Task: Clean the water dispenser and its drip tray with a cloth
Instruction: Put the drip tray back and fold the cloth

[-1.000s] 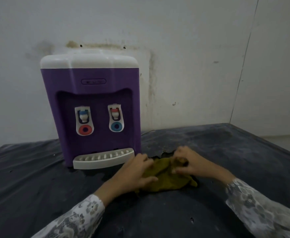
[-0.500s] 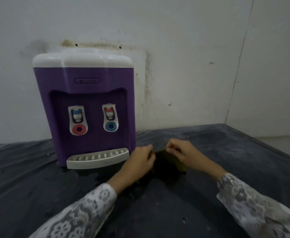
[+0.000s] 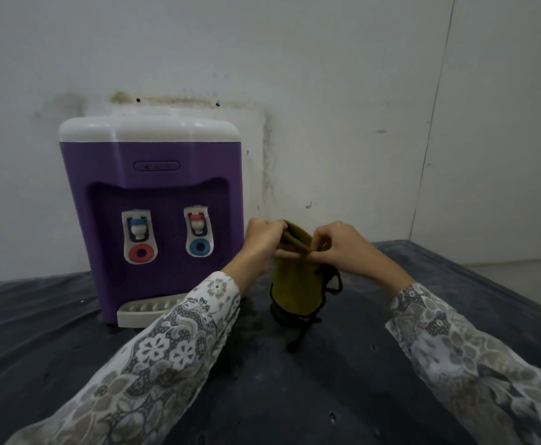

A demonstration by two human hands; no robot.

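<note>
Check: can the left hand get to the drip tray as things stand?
Probably yes. The left hand is beside the dispenser, above the drip tray, nothing between them, but it grips the cloth with the right hand.

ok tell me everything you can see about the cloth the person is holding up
The cloth is olive-yellow, soft-looking fabric with dark frayed edging and loose threads trailing from its lower end. It hangs folded, lifted above the dark table, just right of the purple water dispenser. The left hand and right hand each pinch its top edge, which is doubled over between them. Its lowest threads reach close to the table; whether they touch it is unclear.
</note>
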